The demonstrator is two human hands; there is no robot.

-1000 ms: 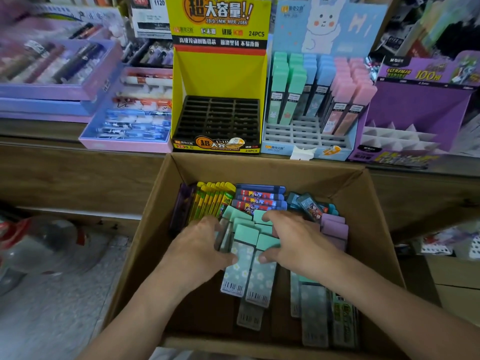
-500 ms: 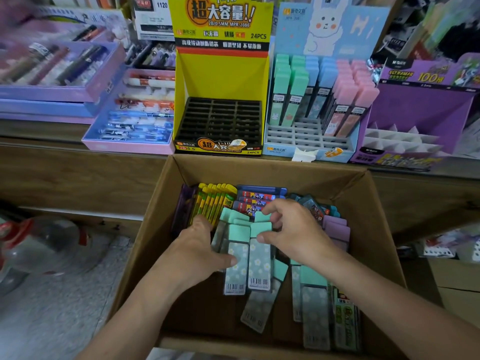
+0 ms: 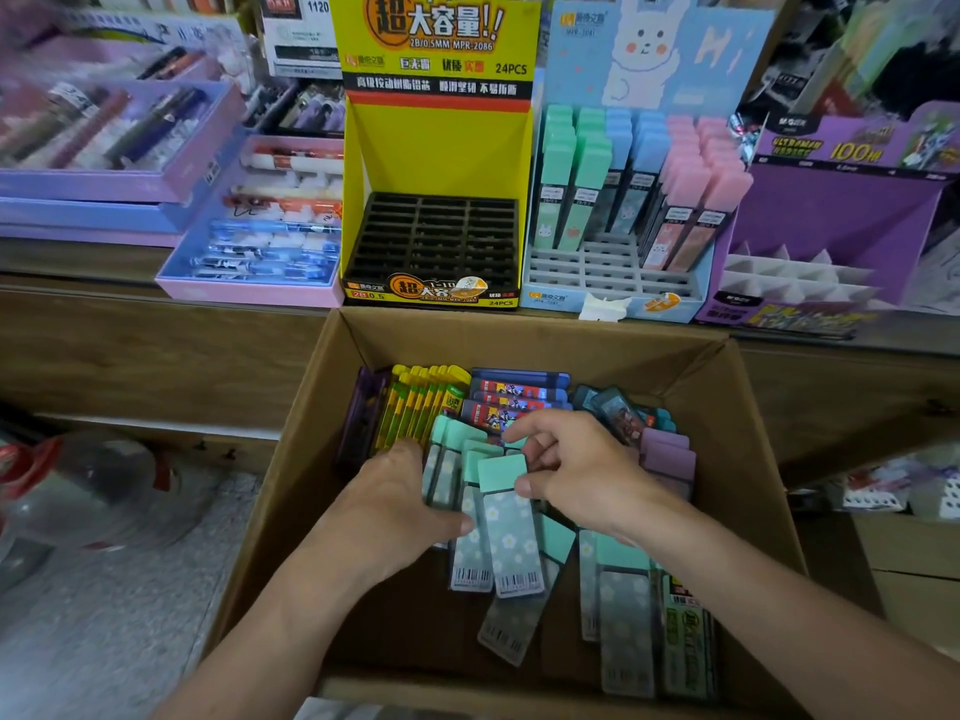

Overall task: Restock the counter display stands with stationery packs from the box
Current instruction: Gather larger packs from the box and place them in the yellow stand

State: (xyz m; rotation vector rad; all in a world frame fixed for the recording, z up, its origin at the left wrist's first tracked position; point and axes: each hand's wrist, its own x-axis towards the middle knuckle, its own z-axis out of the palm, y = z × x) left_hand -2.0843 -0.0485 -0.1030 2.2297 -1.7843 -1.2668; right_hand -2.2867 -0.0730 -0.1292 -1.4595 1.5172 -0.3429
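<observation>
Down in the cardboard box [image 3: 519,340] below the counter, both hands on a bundle of green packs [image 3: 511,532]; left hand [image 3: 395,506] curled round the left edge of the bundle, thumb lying across the front near the flower print; right hand [image 3: 576,470] pinching the mint cap of the top pack between thumb and bent fingers; neither hand opened flat. Not yet lifted out, as far as can be judged; lower ends resting on other packs in the box.

Most likely to go wrong first: fanning out of the bundle on the way up; smooth, thin, stacked unevenly and held mostly near the cap end, so easy to slide apart and drop back into the box or onto the floor. Could also drag along the slanted pack [image 3: 511,631] lying just under the bundle.

Next risk at the counter: choosing the wrong stand. Seems to belong in the blue rabbit stand [image 3: 608,272], in front of the green ones already upright at its back left; open slots there. Easy to confuse with the yellow stand [image 3: 436,246] just beside it, probably meant for the yellow packs [image 3: 421,402] at the back of the box. Narrow slots too; by pushing in at an angle, or two into one slot, easy to tip the upright neighbours or to shift the light stand toward the counter edge.
</observation>
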